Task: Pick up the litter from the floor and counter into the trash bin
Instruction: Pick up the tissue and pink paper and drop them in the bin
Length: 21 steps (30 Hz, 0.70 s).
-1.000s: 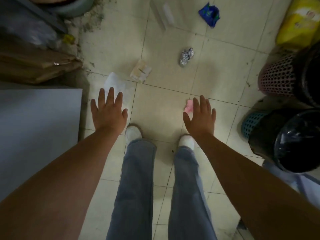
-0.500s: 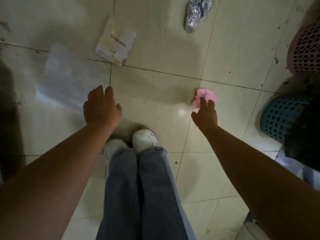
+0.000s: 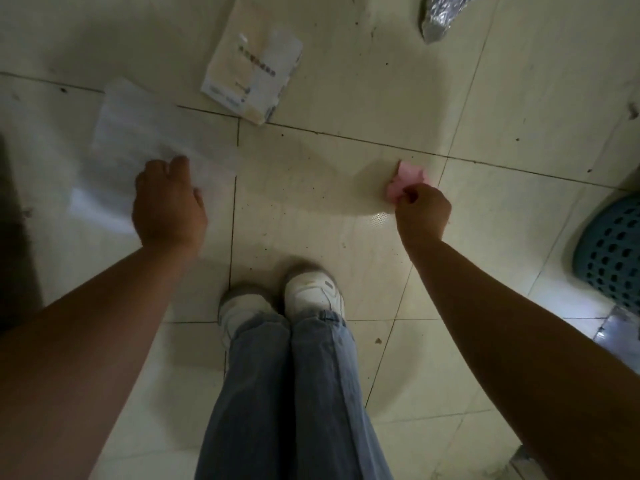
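Note:
A crumpled pink paper [image 3: 406,180] lies on the tiled floor, and my right hand [image 3: 423,211] is closed with its fingertips pinching the paper's near edge. A clear plastic sheet [image 3: 138,147] lies flat on the floor to the left. My left hand [image 3: 168,204] rests over its near right corner with the fingers curled down; whether it grips the sheet is hidden. A flattened cream and white carton [image 3: 251,76] lies beyond the sheet. A ball of silver foil [image 3: 440,12] sits at the top edge.
A teal perforated bin [image 3: 609,254] stands at the right edge, partly out of frame. My two white shoes [image 3: 313,296] and jeans fill the bottom centre. A dark shape runs along the left edge. Something pale lies on the floor below the bin.
The view has dropped closer to the floor. My right hand closed on the pink paper. My left hand moved left and down onto the corner of the plastic sheet.

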Each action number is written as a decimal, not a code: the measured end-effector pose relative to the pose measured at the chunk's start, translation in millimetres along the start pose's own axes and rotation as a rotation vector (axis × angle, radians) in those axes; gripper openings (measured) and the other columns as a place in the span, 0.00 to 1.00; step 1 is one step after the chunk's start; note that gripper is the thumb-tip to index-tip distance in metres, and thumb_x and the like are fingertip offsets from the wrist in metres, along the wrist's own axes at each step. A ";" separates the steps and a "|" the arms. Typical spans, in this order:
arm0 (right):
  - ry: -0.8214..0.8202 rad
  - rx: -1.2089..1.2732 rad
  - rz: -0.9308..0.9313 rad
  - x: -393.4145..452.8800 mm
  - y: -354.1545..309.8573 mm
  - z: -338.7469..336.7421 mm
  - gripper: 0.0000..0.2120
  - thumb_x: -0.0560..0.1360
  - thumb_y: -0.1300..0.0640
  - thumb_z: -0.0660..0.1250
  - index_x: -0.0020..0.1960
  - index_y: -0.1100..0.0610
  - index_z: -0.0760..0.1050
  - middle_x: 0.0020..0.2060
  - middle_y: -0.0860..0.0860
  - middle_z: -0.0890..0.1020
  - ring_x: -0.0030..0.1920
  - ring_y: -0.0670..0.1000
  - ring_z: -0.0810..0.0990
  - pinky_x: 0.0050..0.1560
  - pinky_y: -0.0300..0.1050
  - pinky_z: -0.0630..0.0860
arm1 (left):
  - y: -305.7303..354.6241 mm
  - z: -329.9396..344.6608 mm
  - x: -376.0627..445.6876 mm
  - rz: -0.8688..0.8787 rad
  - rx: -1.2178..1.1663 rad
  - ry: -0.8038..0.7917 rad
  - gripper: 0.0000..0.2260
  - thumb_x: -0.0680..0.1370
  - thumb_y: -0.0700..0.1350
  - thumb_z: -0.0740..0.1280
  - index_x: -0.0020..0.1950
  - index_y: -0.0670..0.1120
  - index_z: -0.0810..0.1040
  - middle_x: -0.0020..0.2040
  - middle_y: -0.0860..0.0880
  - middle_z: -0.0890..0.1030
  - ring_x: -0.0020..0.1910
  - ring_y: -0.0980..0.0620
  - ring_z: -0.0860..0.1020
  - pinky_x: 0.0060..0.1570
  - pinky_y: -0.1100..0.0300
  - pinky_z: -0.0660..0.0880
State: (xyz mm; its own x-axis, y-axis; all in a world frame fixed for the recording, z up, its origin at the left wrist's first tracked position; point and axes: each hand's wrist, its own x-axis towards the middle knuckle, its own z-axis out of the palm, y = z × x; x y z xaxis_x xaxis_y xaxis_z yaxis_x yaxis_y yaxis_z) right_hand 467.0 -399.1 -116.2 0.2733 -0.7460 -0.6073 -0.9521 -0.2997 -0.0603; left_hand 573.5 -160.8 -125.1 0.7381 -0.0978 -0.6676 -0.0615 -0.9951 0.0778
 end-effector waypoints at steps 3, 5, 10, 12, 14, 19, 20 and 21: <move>-0.076 0.072 -0.132 -18.9 -38.7 15.2 0.13 0.77 0.66 0.57 0.54 0.61 0.79 0.53 0.56 0.83 0.44 0.45 0.73 0.48 0.32 0.69 | -4.7 2.4 4.3 0.045 -0.066 0.013 0.12 0.79 0.38 0.61 0.60 0.34 0.73 0.57 0.31 0.76 0.59 0.33 0.73 0.55 0.43 0.72; -0.109 0.097 -0.204 -27.3 -59.7 23.9 0.13 0.78 0.65 0.56 0.55 0.61 0.79 0.55 0.55 0.82 0.45 0.44 0.72 0.50 0.31 0.67 | -6.7 5.8 3.7 0.091 -0.079 0.021 0.10 0.80 0.37 0.60 0.56 0.33 0.76 0.54 0.31 0.78 0.56 0.35 0.75 0.52 0.45 0.72; -0.194 0.073 -0.365 -40.3 -85.4 35.6 0.13 0.79 0.64 0.55 0.54 0.61 0.78 0.55 0.57 0.80 0.47 0.49 0.75 0.52 0.34 0.70 | -4.9 6.9 -5.2 0.128 -0.066 0.048 0.10 0.80 0.38 0.59 0.53 0.34 0.78 0.50 0.32 0.78 0.51 0.36 0.76 0.45 0.47 0.73; -0.233 0.066 -0.383 -49.3 -82.8 25.3 0.14 0.79 0.64 0.55 0.56 0.61 0.78 0.56 0.57 0.80 0.52 0.53 0.78 0.56 0.38 0.73 | 2.2 -3.3 -19.2 0.151 -0.070 0.050 0.10 0.80 0.38 0.58 0.51 0.34 0.77 0.49 0.33 0.78 0.49 0.37 0.76 0.40 0.50 0.70; -0.289 0.046 -0.373 -61.6 -75.4 3.2 0.15 0.79 0.64 0.55 0.58 0.60 0.77 0.58 0.58 0.80 0.56 0.54 0.78 0.58 0.41 0.74 | 15.8 -24.5 -39.4 0.164 -0.075 0.050 0.11 0.81 0.39 0.57 0.52 0.35 0.77 0.49 0.33 0.79 0.48 0.37 0.77 0.37 0.54 0.67; -0.326 0.058 -0.326 -104.9 -48.3 -88.1 0.15 0.77 0.65 0.55 0.57 0.61 0.79 0.55 0.59 0.82 0.54 0.55 0.79 0.53 0.37 0.71 | 68.1 -113.8 -100.4 0.222 -0.092 -0.030 0.15 0.82 0.41 0.55 0.66 0.35 0.70 0.56 0.35 0.80 0.57 0.37 0.78 0.56 0.49 0.74; -0.309 0.086 -0.297 -113.8 -42.7 -113.6 0.16 0.77 0.65 0.55 0.57 0.61 0.78 0.56 0.59 0.81 0.55 0.56 0.79 0.54 0.39 0.72 | 81.6 -134.0 -114.9 0.276 -0.093 -0.035 0.15 0.82 0.40 0.56 0.66 0.35 0.70 0.55 0.35 0.80 0.56 0.37 0.79 0.56 0.50 0.74; -0.284 0.126 -0.259 -122.6 -36.4 -141.2 0.15 0.77 0.66 0.55 0.57 0.62 0.78 0.56 0.60 0.81 0.56 0.56 0.78 0.55 0.40 0.73 | 96.2 -154.1 -129.8 0.317 -0.096 -0.041 0.15 0.81 0.39 0.57 0.66 0.35 0.70 0.55 0.34 0.80 0.56 0.37 0.78 0.57 0.51 0.74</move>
State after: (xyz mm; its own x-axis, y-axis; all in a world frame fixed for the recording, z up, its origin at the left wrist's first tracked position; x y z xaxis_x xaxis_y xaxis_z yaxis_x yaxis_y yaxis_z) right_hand 487.5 -380.7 72.3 0.4744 -0.4558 -0.7531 -0.8709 -0.3676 -0.3262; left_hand 575.3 -241.3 83.1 0.6647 -0.4047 -0.6280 -0.2188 -0.9092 0.3543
